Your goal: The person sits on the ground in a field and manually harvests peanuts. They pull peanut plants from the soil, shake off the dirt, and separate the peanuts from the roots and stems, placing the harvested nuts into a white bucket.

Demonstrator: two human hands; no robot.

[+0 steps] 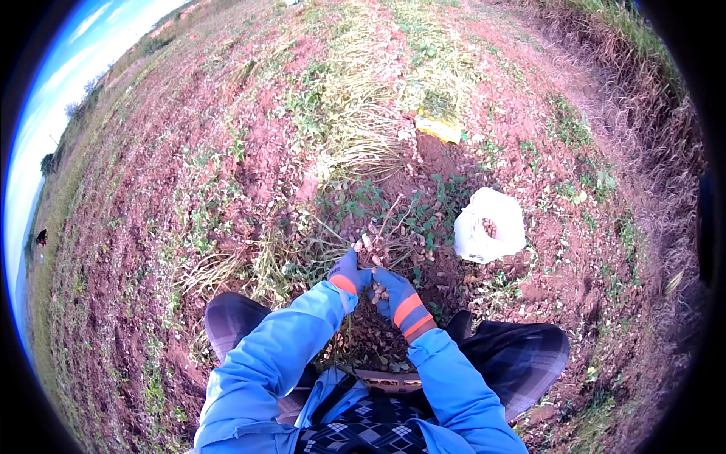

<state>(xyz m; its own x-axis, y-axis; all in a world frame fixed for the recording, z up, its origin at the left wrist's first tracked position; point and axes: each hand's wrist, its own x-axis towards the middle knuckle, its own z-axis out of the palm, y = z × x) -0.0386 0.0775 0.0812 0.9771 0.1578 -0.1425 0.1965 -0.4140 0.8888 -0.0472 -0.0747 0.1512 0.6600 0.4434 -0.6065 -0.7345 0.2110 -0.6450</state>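
Grey-blue knit work gloves with orange cuffs cover both hands, which meet in front of my lap. My left hand (347,272) grips the root end of a peanut plant (388,218), its stems fanning out beyond the fingers. Pale peanut pods (366,243) cluster at the fingertips. Curled beside it, my right hand (396,292) has several loose peanuts (379,293) in its palm, its fingertips close against the pods on the plant. To the right on the soil stands a white plastic container or bag (489,227) with some peanuts inside.
Pulled peanut plants (363,142) lie in a long row ahead, with more stems (221,275) at the left. A yellow sack (438,129) rests beside the row. Dry tall grass (635,108) borders the right side. My bent knees (522,357) flank the work area.
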